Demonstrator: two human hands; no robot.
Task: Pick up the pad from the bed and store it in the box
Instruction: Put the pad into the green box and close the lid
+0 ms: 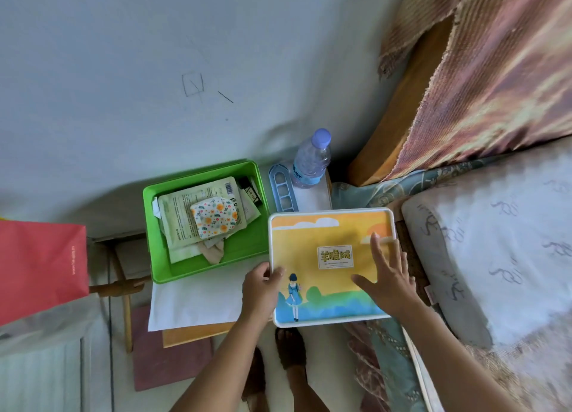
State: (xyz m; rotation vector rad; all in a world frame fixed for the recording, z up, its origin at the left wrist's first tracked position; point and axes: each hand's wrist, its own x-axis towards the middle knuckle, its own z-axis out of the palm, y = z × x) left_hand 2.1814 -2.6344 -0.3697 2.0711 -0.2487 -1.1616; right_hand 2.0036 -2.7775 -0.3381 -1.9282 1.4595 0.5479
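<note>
The green box [161,225] stands open on a small table by the wall, holding several flat packets. A small floral pad [215,216] lies on top of them. To the right of the box is its illustrated yellow and blue lid [322,235], lying roughly level at the table's right end beside the bed. My left hand [261,291] grips the lid's left edge, thumb on top. My right hand [388,275] lies flat on the lid's right side with its fingers spread.
A water bottle [311,160] and a blue slotted tray [281,191] stand behind the lid. The bed with a pillow [495,241] is on the right. At the left edge hangs a red bag [40,266]. White paper [198,303] covers the table front.
</note>
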